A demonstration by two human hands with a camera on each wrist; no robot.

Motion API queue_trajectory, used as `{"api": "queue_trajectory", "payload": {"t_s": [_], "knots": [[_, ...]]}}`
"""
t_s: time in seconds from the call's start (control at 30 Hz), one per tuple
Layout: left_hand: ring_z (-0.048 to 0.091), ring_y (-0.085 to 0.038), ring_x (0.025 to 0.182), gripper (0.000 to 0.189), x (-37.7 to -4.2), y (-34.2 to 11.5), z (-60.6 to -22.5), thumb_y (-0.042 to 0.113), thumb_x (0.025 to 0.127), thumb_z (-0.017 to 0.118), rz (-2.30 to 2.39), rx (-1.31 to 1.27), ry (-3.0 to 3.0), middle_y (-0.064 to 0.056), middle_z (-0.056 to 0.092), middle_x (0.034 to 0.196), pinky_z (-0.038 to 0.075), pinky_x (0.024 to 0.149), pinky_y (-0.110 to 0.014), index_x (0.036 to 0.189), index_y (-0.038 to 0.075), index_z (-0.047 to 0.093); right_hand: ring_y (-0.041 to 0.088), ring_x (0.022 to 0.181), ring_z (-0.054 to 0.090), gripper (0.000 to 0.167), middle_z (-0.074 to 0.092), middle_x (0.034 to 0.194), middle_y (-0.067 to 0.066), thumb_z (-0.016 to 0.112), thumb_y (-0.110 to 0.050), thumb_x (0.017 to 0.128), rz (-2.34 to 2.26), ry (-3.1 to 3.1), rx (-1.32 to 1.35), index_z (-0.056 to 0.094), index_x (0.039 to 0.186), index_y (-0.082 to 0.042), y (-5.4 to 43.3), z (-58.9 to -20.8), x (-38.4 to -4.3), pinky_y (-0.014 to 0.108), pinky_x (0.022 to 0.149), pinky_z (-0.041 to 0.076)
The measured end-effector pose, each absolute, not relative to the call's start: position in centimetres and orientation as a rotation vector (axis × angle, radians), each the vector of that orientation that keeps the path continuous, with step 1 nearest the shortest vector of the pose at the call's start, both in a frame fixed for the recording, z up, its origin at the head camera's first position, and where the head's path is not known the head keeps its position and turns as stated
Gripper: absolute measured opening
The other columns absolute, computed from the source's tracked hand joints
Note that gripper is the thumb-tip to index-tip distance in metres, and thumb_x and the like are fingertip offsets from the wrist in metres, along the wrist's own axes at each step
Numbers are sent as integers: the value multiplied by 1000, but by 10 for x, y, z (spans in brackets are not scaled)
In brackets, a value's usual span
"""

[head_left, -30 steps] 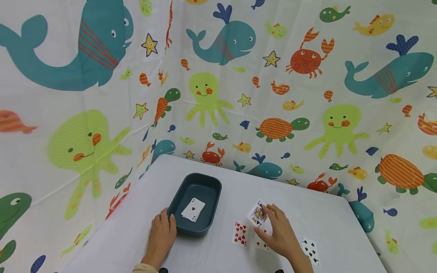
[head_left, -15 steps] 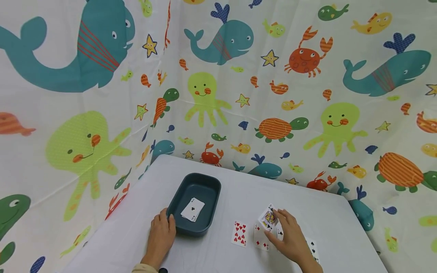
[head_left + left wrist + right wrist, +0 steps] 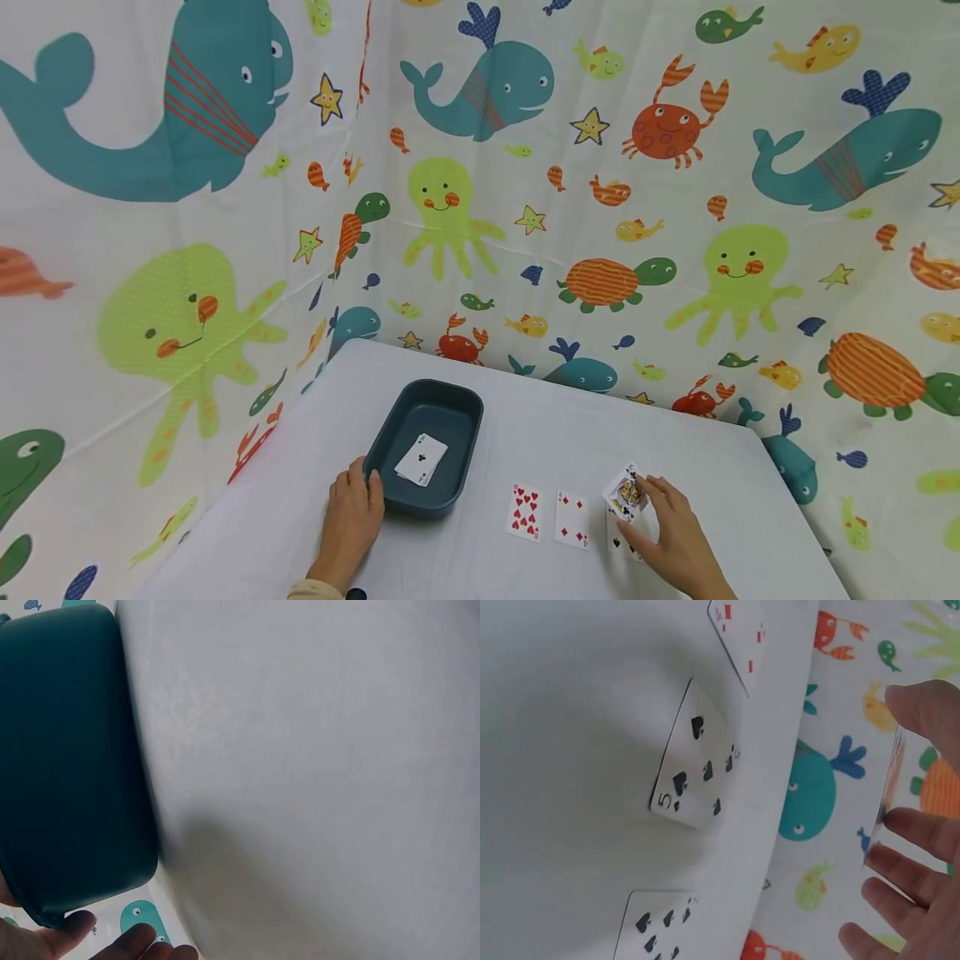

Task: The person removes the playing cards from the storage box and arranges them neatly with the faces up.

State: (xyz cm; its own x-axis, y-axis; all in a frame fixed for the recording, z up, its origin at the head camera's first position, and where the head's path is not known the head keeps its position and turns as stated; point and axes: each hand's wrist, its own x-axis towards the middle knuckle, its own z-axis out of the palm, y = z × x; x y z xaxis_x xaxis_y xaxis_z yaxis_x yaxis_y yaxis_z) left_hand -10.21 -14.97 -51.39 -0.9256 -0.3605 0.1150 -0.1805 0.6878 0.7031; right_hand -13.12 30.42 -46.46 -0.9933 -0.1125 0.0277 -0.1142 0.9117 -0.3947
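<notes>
My right hand (image 3: 671,533) pinches a playing card (image 3: 624,492), a face card with black suit marks, between thumb and fingers. In the right wrist view this card shows almost edge-on. It overlaps the five of spades (image 3: 697,761), which lies face up on the table. To its left lie a four of diamonds (image 3: 572,518) and a card with several red hearts (image 3: 523,512). My left hand (image 3: 351,517) grips the near left rim of a dark teal tray (image 3: 461,492). Inside the tray is a small pile of cards (image 3: 422,459) with a club card on top.
A further spade card (image 3: 656,930) lies to the right of the five, hidden by my right hand in the head view. Behind the white-covered table (image 3: 540,417) hangs a white sheet (image 3: 495,308) printed with sea animals.
My right hand has moved rightward with the face card, from over the diamond card to over the five of spades. The left hand has stayed at the tray.
</notes>
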Motion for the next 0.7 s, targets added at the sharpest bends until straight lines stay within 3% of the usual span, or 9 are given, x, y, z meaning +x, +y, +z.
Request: {"api": "queue_trajectory", "payload": {"t_s": [0.4, 0.7], "knots": [[50, -52, 118, 46, -105, -150, -514, 18, 108, 44, -1058, 433, -2668, -40, 52, 125, 42, 98, -64, 139, -15, 41, 56, 133, 39, 92, 38, 150, 35, 79, -54, 83, 556, -3184, 87, 46, 148, 1, 342, -473, -129, 69, 97, 44], [50, -53, 119, 46, -110, -150, -519, 18, 108, 43, -1060, 433, -2658, -41, 52, 126, 42, 98, -64, 139, -16, 42, 58, 133, 34, 92, 43, 144, 36, 81, -54, 81, 479, -3164, 122, 50, 143, 6, 369, -484, -130, 73, 98, 37]]}}
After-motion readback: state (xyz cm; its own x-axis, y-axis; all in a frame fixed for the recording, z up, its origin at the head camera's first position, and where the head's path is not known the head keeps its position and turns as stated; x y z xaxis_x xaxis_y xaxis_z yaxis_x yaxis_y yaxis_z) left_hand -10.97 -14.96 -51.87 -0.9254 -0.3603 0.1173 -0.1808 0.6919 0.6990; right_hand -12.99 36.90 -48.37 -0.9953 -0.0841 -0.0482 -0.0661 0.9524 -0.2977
